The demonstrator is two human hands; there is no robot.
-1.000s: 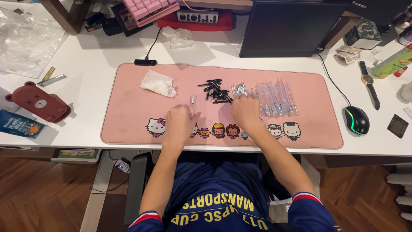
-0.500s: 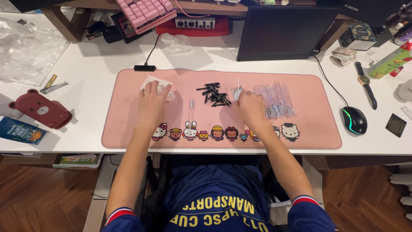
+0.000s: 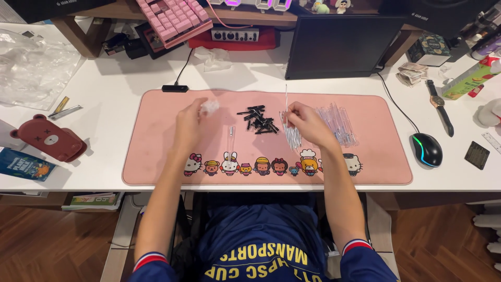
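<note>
Since a moment ago my left hand (image 3: 189, 124) has pinched the small white crumpled bag (image 3: 210, 106) left of centre; my right hand (image 3: 308, 124) grips one thin clear refill (image 3: 286, 96), upright, above the bundle of clear refills (image 3: 291, 137).

On the desk mat (image 3: 156, 156) we see the pile of pen caps (image 3: 258, 120) at centre, the small bag (image 3: 210, 106) to its left, the refills (image 3: 290, 133) and barrels (image 3: 338, 124) to its right, the mouse (image 3: 426, 149) beyond the mat's right edge.

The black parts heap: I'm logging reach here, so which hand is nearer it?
Right. The right hand sits just right of the black parts heap; the left hand is farther off to its left.
</note>
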